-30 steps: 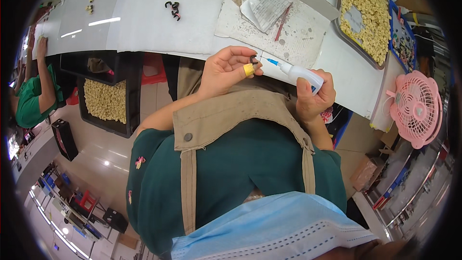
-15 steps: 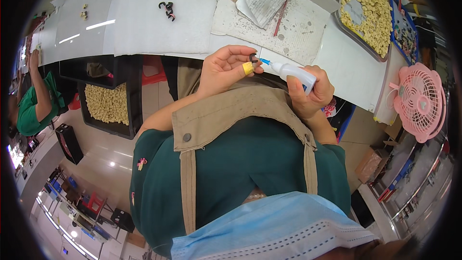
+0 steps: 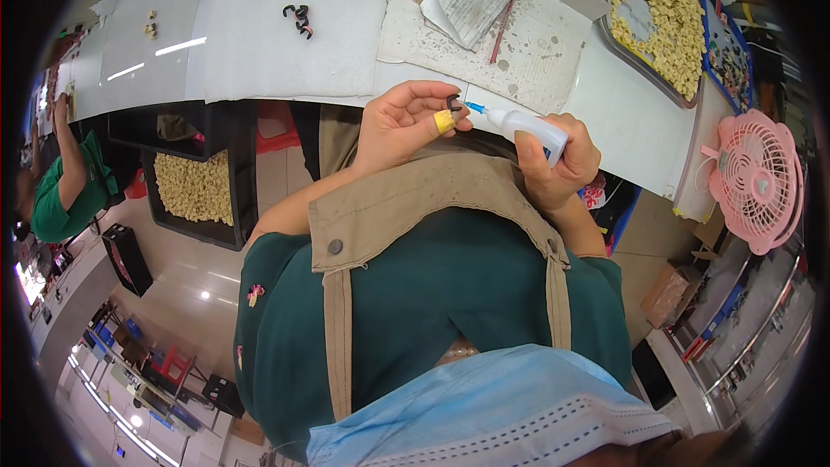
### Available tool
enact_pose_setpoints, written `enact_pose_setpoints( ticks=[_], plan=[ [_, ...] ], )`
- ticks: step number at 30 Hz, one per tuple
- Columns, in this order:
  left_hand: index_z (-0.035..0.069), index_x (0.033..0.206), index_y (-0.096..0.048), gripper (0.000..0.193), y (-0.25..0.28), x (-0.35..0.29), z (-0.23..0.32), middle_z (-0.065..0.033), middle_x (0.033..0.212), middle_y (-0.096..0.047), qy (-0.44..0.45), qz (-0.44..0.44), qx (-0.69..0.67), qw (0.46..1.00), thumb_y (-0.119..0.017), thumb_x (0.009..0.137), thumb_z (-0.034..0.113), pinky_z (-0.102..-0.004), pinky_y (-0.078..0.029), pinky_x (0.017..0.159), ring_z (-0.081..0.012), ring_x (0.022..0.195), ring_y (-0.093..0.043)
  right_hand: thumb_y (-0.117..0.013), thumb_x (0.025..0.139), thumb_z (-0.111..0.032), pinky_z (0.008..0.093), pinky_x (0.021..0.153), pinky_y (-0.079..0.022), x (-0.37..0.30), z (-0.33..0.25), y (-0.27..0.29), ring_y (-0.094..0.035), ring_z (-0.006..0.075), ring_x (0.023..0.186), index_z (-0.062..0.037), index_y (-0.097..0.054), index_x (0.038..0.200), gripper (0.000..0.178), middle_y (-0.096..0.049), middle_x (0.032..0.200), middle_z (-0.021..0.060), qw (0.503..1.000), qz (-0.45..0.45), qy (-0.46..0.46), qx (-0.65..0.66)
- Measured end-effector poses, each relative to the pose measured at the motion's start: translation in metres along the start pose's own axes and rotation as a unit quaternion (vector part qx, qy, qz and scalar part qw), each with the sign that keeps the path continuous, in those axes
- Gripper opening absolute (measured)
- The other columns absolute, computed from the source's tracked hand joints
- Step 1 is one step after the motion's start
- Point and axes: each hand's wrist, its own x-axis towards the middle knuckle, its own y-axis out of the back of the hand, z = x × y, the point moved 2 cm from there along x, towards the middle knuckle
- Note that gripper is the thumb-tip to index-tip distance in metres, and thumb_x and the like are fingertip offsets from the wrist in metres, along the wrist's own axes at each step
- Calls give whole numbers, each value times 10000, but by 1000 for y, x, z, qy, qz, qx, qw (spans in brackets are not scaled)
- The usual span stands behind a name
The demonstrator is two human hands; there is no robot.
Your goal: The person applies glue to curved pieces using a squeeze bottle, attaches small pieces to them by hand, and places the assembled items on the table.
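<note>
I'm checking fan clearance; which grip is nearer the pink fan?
Right. The right grip, around the bottle, is left of the pink fan; the left grip is farther left.

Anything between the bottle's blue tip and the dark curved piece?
Nothing visible: blue tip of the bottle in the right hand points at the dark curved piece in the left hand. Can't tell if touching.

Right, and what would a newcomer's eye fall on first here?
Probably the big pink fan near the right edge, and the pale yellow pieces massed at upper right. Then, at the centre, the white bottle in the right hand, its blue tip close to the small dark curved piece pinched in the left hand.
</note>
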Motion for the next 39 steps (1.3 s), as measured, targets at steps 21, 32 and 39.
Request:
enact_pose_setpoints(
  ticks=[21,32,39],
  plan=[
    [-24,1094,-524,283,-1,-1,0,-117,977,-615,-29,2,11,1000,-579,816,-19,-243,-494,746,-189,899,-626,-725,652,-54,214,459,-413,-2,-5,6,-537,111,495,-21,-550,753,205,-576,615,69,1000,-20,-2,-9],
    [-27,1085,-527,275,1,0,1,-123,972,-615,-33,7,8,999,-576,814,-28,-252,-494,754,-191,898,-624,-712,652,-39,213,446,-389,-1,-2,8,-492,93,477,-8,-545,738,190,-540,582,54,1000,-1,-7,5],
    [-30,1074,-528,272,4,2,2,-127,949,-618,-44,13,1,999,-582,808,-28,-255,-493,734,-188,873,-624,-594,850,-140,185,522,-347,27,52,-1,-411,44,599,-39,-501,985,192,-515,715,16,983,48,-175,21]
  ],
)
